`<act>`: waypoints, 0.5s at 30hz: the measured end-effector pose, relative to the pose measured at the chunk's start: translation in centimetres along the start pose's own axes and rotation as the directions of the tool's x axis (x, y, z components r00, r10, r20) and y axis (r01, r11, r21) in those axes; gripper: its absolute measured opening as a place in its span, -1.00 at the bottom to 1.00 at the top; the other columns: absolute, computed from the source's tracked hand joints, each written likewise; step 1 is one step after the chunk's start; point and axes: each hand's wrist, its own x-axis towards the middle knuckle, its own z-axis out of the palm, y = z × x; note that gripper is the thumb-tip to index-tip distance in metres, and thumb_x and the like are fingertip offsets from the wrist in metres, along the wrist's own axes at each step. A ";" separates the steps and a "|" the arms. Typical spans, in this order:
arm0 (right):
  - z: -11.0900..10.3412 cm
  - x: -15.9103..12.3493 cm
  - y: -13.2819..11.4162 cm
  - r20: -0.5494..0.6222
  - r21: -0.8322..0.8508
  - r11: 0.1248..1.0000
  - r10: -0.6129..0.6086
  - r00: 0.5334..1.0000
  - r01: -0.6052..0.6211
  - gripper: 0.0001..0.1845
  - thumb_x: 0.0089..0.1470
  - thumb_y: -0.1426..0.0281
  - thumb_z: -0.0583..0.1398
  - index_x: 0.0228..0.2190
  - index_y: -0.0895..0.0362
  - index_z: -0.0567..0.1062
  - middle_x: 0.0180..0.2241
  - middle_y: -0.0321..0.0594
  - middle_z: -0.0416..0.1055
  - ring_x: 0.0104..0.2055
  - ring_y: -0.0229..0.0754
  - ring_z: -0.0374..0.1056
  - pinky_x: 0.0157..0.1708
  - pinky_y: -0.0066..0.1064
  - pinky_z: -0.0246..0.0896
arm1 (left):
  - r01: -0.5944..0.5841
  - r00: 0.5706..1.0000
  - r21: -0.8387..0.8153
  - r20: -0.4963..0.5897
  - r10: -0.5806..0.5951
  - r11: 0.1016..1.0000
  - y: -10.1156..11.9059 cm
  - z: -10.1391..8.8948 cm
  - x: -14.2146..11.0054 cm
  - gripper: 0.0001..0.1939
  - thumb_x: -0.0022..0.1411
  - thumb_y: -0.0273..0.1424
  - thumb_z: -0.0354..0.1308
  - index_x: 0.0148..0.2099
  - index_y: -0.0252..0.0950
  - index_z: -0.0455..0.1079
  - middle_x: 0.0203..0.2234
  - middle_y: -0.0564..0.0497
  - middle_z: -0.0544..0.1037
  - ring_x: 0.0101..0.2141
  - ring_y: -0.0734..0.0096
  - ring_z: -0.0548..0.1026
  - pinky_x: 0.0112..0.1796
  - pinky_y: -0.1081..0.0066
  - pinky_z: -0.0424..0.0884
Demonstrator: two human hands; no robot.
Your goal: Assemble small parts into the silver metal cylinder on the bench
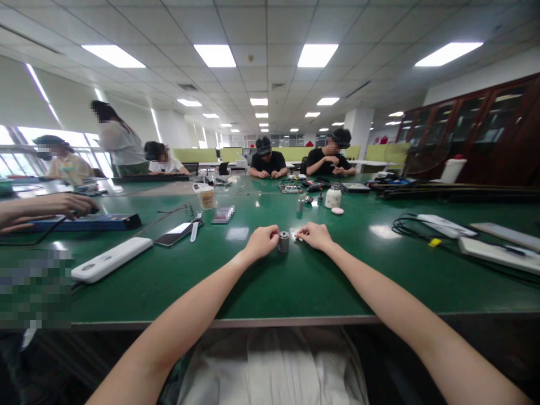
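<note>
A small silver metal cylinder (pixel 283 243) with a dark spot on its top stands upright on the green table (pixel 261 292). My left hand (pixel 262 242) is closed, its curled fingers against the cylinder's left side. To the right of the cylinder, slightly apart from it, is my right hand (pixel 315 235). Its thumb and index finger are pinched low over the tabletop, and whatever lies between them is too small to make out. Farther back stands a second small metal cylinder (pixel 300 205), with a few small dark parts (pixel 309 199) beside it.
A white jar (pixel 333 197) and pink lid (pixel 337 211) stand beyond my right hand. Left are a paper cup (pixel 206 197), phone (pixel 174 234) and white power strip (pixel 113 259). Another person's hand (pixel 71 207) reaches in. Cables (pixel 407 228) lie right; several people sit opposite.
</note>
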 end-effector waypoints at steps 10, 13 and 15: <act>0.3 0.0 0.5 0.061 0.022 1.000 0.013 0.998 -0.014 -0.67 0.02 0.03 0.23 -0.25 -0.09 0.64 -0.31 -0.28 0.60 -0.26 -0.13 0.46 -0.26 -0.37 0.19 | 0.008 1.000 -0.005 0.014 -0.008 1.000 0.1 -0.2 -0.1 -0.80 0.15 -0.47 -0.04 -0.45 -0.26 0.37 -0.59 0.08 0.46 -0.50 0.41 0.38 -0.46 0.47 0.14; 0.4 0.0 0.6 0.016 0.038 0.999 0.004 1.000 -0.005 -0.72 0.01 0.07 0.26 -0.32 -0.07 0.66 -0.34 -0.24 0.60 -0.29 -0.11 0.46 -0.29 -0.36 0.21 | 0.003 1.000 -0.007 0.015 -0.003 1.000 0.2 -0.3 -0.1 -0.81 0.15 -0.47 -0.04 -0.45 -0.26 0.37 -0.58 0.07 0.47 -0.50 0.41 0.39 -0.46 0.47 0.15; 0.3 0.0 0.3 -0.092 0.103 0.995 -0.001 0.996 0.011 -0.74 0.03 0.12 0.25 -0.35 -0.02 0.66 -0.35 -0.22 0.59 -0.31 -0.11 0.45 -0.31 -0.36 0.22 | 0.004 1.000 -0.004 0.018 -0.004 1.000 0.2 -0.3 -0.1 -0.80 0.15 -0.47 -0.04 -0.44 -0.26 0.37 -0.57 0.07 0.48 -0.50 0.40 0.39 -0.46 0.47 0.15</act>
